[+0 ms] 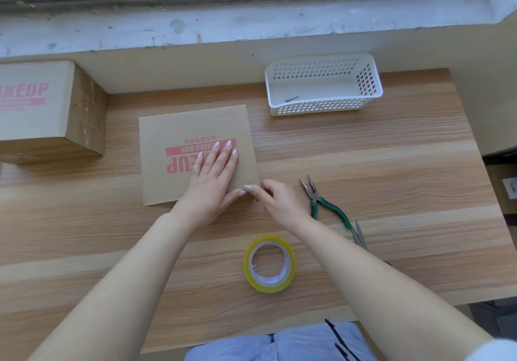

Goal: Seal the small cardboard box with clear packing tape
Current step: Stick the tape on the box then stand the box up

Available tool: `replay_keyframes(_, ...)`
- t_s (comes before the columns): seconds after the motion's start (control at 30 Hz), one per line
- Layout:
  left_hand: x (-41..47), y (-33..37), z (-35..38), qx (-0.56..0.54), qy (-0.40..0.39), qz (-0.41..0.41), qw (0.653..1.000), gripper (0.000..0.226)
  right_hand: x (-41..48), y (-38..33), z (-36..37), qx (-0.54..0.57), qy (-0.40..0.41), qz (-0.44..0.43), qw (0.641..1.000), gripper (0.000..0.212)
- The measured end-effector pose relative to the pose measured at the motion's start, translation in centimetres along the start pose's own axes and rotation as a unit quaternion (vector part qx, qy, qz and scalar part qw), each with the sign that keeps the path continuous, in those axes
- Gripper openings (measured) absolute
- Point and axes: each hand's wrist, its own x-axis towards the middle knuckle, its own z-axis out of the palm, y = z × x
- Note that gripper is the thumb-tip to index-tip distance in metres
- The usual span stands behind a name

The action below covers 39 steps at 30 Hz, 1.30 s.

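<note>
A flat cardboard box (179, 134) with pink print lies on the wooden table, its print upside down to me. My left hand (214, 177) rests palm down on its near right part, fingers spread. My right hand (275, 199) is at the box's near right corner, fingertips curled against the edge beside my left thumb. Whether it pinches the corner is unclear. A roll of clear yellowish packing tape (270, 264) lies flat on the table, nearer to me, between my forearms.
A taller closed cardboard box (42, 108) with pink print stands at the far left. A white plastic basket (323, 85) holding a screw sits at the back right. Green-handled pliers (324, 202) and scissors (359, 234) lie right of my right hand. The table edge runs close to my lap.
</note>
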Motion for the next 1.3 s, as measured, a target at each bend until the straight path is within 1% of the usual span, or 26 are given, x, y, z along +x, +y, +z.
replay_keyframes(0.03, 0.0, 0.0, 0.0, 0.02, -0.01, 0.005, 1.0, 0.086, 0.1, 0.1, 0.0, -0.058, 0.022, -0.031, 0.998, 0.051)
replay_keyframes(0.1, -0.1, 0.0, 0.2, 0.049, -0.01, 0.012, 0.999, 0.077, 0.2, 0.7, 0.2, -0.154, 0.085, -0.112, 0.978, 0.051)
replay_keyframes(0.13, -0.1, -0.1, 0.3, 0.053, 0.0, 0.018, 0.998, 0.077, 0.2, 0.9, 0.4, -0.178, 0.111, -0.141, 0.967, 0.052)
replay_keyframes(0.17, -0.1, -0.1, 0.3, 0.039, 0.006, 0.021, 0.999, 0.08, 0.3, 1.2, 0.6, -0.189, 0.129, -0.144, 0.963, 0.053)
replay_keyframes(0.2, -0.2, -0.3, 0.1, 0.01, 0.018, 0.02, 1.0, 0.084, 0.3, 1.1, 0.4, -0.157, 0.113, -0.109, 0.975, 0.054)
replay_keyframes(0.23, -0.2, -0.4, -0.1, -0.017, 0.023, 0.012, 1.0, 0.088, 0.5, 1.1, 0.1, -0.094, 0.083, -0.052, 0.991, 0.055)
replay_keyframes(0.27, -0.2, -0.6, -0.1, -0.03, 0.027, 0.006, 0.999, 0.092, 0.6, 0.9, -0.3, -0.003, 0.045, 0.007, 0.999, 0.054)
replay_keyframes(0.3, -0.4, -0.7, -0.1, -0.026, 0.036, 0.004, 0.999, 0.095, 0.8, 0.7, -0.7, 0.091, 0.005, 0.053, 0.994, 0.053)
replay_keyframes(0.33, -0.5, -0.6, 0.0, -0.015, 0.045, 0.004, 0.999, 0.096, 0.8, 0.5, -1.0, 0.153, -0.024, 0.075, 0.985, 0.052)
replay_keyframes(0.37, -0.6, -0.4, 0.2, -0.003, 0.049, -0.001, 0.999, 0.092, 0.8, 0.3, -1.2, 0.177, -0.038, 0.081, 0.98, 0.053)
replay_keyframes(0.47, -0.9, 0.5, 0.6, 0.02, 0.073, -0.025, 0.997, 0.071, 0.8, -0.3, -1.2, 0.175, -0.05, 0.092, 0.979, 0.055)
replay_keyframes(0.53, -0.9, 0.9, 0.7, 0.017, 0.088, -0.036, 0.995, 0.06, 0.8, -0.7, -1.3, 0.179, -0.055, 0.102, 0.977, 0.052)
replay_keyframes(0.67, -0.7, 0.8, 0.5, -0.003, 0.094, -0.043, 0.995, 0.057, 1.1, -1.6, -1.8, 0.203, -0.075, 0.113, 0.97, 0.037)
replay_keyframes(0.73, -0.7, 0.7, 0.6, -0.011, 0.089, -0.041, 0.995, 0.06, 0.9, -1.8, -1.5, 0.149, -0.056, 0.087, 0.983, 0.042)
replay_keyframes(0.8, -0.8, 0.6, 0.4, -0.05, 0.09, -0.035, 0.994, 0.063, 0.6, -1.1, -1.0, 0.076, -0.004, 0.065, 0.995, 0.055)
replay_keyframes(0.83, -0.9, 0.4, 0.1, -0.082, 0.096, -0.038, 0.991, 0.063, 0.6, -0.6, -1.0, 0.06, 0.026, 0.069, 0.995, 0.058)
replay_keyframes(0.9, -1.5, -0.2, -0.5, -0.118, 0.141, -0.07, 0.98, 0.059, 0.3, 0.4, -1.0, 0.064, 0.055, 0.072, 0.994, 0.053)
replay_keyframes(0.97, -2.5, -1.0, -1.0, -0.114, 0.192, -0.149, 0.963, 0.055, 0.3, 1.0, -1.0, 0.072, 0.031, 0.068, 0.995, 0.04)
replay_keyframes(1.0, -3.0, -1.4, -1.1, -0.114, 0.196, -0.204, 0.952, 0.056, 0.2, 1.0, -0.9, 0.086, 0.003, 0.07, 0.994, 0.039)
replay_keyframes(1.03, -3.5, -1.7, -1.2, -0.118, 0.184, -0.26, 0.941, 0.059, 0.1, 0.8, -0.9, 0.111, -0.026, 0.076, 0.991, 0.043)
replay_keyframes(1.1, -4.2, -2.1, -1.3, -0.143, 0.137, -0.345, 0.917, 0.068, 0.0, 0.2, -0.6, 0.17, -0.072, 0.088, 0.979, 0.058)
replay_keyframes(1.17, -4.6, -2.2, -1.2, -0.152, 0.106, -0.364, 0.913, 0.073, -0.2, -0.4, -0.3, 0.192, -0.11, 0.081, 0.972, 0.075)
replay_keyframes(1.23, -4.7, -2.2, -1.2, -0.133, 0.091, -0.352, 0.922, 0.074, -0.6, -0.9, 0.0, 0.177, -0.131, 0.055, 0.974, 0.085)
replay_keyframes(1.3, -4.6, -2.1, -1.4, -0.13, 0.091, -0.339, 0.927, 0.075, -1.1, -0.9, 0.1, 0.168, -0.107, 0.034, 0.979, 0.089)
